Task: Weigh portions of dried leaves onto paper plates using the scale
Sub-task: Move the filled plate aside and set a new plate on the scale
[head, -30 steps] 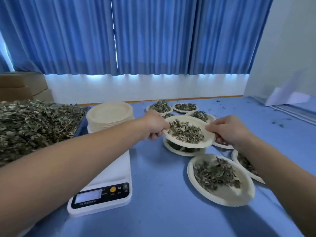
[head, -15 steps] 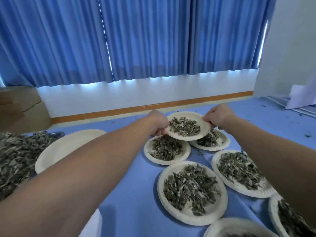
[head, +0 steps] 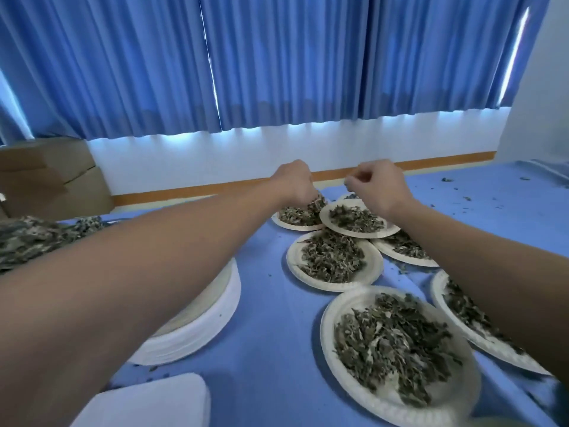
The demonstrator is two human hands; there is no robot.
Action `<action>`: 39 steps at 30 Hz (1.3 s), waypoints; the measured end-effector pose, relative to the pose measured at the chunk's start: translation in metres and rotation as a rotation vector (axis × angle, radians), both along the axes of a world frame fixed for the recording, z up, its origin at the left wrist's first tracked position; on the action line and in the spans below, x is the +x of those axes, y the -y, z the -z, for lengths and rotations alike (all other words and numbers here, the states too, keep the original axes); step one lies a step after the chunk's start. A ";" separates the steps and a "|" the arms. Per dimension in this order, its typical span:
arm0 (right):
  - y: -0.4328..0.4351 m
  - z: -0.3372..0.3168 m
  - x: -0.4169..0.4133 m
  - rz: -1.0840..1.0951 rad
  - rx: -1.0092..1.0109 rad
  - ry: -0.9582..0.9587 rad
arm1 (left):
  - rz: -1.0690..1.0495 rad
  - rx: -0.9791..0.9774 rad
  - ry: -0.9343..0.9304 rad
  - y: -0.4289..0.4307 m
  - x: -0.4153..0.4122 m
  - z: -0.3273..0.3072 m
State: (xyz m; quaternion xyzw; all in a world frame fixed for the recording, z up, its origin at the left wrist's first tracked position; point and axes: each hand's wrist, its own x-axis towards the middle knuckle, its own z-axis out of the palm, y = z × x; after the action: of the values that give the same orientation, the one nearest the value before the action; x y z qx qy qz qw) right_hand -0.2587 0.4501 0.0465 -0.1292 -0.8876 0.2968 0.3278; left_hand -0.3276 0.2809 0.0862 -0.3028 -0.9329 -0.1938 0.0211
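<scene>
Both reach far: left grip (head: pixel 294 184) dips into dried leaves (head: pixel 308 211), its hold hidden; right grip (head: pixel 377 188) curls empty above the topmost paper plate (head: pixel 354 234).

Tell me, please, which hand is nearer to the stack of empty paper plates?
Left. The left hand is beyond the stack of empty paper plates, over a far plate of dried leaves; the right hand is farther right.

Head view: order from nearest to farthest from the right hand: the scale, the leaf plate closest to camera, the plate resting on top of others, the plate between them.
1. top plate, just below the right hand.
2. middle plate, next toward the camera.
3. closest plate, lower right.
4. scale, bottom left corner.
</scene>
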 end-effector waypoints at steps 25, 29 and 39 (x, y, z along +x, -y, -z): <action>0.257 -0.048 0.085 -0.768 0.726 0.306 | 0.271 -0.154 -0.162 0.308 0.112 -0.003; 0.261 -0.049 0.089 -0.741 0.878 0.261 | 0.265 -0.144 -0.172 0.313 0.107 -0.002; 0.265 -0.048 0.095 -0.738 0.972 0.213 | 0.270 -0.078 -0.182 0.319 0.100 0.005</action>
State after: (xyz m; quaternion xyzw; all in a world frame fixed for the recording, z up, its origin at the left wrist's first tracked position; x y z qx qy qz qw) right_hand -0.1633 0.1850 0.0947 0.3216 -0.9352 -0.0622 0.1343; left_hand -0.2277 -0.0379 0.0815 -0.4424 -0.8847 -0.1303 0.0676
